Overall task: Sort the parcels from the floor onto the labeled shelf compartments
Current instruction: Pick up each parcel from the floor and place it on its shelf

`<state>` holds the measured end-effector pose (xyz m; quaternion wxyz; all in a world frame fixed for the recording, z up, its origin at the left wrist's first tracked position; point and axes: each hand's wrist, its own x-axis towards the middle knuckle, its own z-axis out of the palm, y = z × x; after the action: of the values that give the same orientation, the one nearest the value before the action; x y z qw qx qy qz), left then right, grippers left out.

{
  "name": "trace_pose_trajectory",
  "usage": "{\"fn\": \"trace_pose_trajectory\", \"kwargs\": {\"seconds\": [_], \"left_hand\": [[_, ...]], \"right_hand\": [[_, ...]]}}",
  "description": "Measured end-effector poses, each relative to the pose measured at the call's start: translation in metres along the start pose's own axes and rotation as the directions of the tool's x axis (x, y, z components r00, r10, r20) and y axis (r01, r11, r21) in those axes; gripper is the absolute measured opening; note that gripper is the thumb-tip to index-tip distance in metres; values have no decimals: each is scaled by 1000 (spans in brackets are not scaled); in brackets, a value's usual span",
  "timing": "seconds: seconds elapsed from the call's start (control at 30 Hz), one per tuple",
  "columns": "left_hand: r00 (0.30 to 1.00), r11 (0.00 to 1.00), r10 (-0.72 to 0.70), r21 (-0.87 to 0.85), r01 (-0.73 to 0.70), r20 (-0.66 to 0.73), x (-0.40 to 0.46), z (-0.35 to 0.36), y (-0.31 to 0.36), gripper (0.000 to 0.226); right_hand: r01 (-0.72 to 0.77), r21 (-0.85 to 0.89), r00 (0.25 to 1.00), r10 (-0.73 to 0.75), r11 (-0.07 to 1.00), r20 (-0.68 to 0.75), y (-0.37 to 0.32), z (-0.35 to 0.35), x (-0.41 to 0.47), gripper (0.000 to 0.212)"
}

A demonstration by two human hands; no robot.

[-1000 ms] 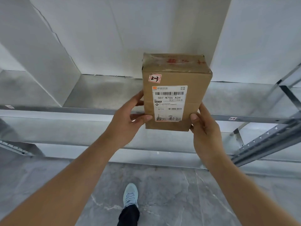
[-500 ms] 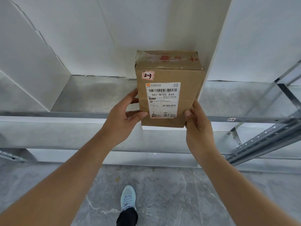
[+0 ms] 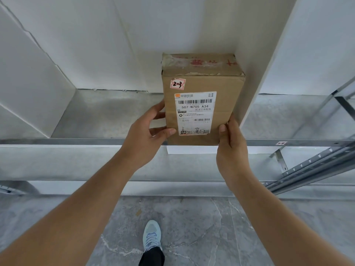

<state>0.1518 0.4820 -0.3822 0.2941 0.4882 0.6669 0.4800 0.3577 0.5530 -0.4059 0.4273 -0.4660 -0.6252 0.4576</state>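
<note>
A brown cardboard parcel stands upright at the right end of a shelf compartment, close against a white divider. It carries a white shipping label and a small tag hand-marked 2-3. My left hand grips its lower left side, thumb on the front face. My right hand grips its lower right corner. The parcel's bottom edge is at the shelf's front rail; whether it rests on the shelf is unclear.
A small tag marked 2-4 sits on the rail of the neighbouring compartment to the right. A perforated metal upright slants at the right. My shoe stands on the grey marbled floor below.
The parcel has moved forward and down into the compartment, closer to the right divider, with both hands still holding it.
</note>
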Motion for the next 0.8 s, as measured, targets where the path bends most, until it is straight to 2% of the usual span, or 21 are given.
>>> {"fn": "trace_pose_trajectory", "kwargs": {"seconds": [0.5, 0.8], "left_hand": [[1000, 999, -25, -40, 26, 8, 40, -7, -2, 64], [999, 997, 48, -54, -49, -23, 41, -4, -8, 54]], "right_hand": [[-3, 34, 997, 5, 999, -74, 2, 27, 33, 46], [-3, 39, 992, 8, 999, -129, 4, 33, 38, 45]]}}
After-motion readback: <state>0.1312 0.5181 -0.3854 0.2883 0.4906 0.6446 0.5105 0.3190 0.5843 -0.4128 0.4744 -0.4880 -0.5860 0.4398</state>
